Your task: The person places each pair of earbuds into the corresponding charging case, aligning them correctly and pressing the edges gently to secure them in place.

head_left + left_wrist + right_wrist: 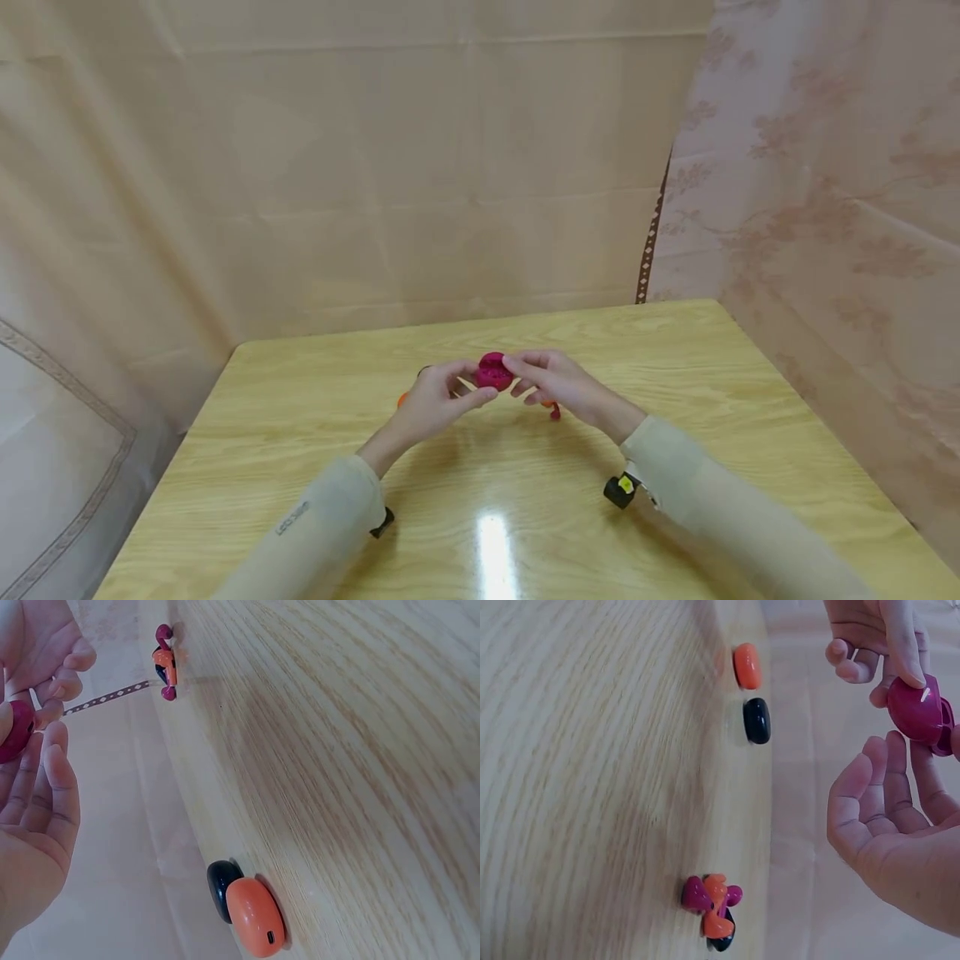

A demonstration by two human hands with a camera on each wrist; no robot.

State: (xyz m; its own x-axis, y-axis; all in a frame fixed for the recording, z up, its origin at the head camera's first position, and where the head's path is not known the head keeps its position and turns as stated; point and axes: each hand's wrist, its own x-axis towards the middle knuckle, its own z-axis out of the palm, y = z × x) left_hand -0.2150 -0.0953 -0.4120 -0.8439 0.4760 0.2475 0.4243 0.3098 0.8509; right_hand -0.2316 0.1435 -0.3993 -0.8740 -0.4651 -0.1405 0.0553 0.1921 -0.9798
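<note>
A magenta earbud charging case is held up over the table with its lid raised and its inside showing. My left hand holds the case from the left, between thumb and fingers. From the right, my right hand pinches its edge by the lid; its other fingers are loosely bent. In the right wrist view the case appears from outside, with a small light mark on its shell. Below the right hand, several loose earbuds in magenta, orange and black lie in a pile.
A shut orange case and a shut black case sit side by side on the wooden table, to the left. Curtains hang behind the table's far edge and along its sides.
</note>
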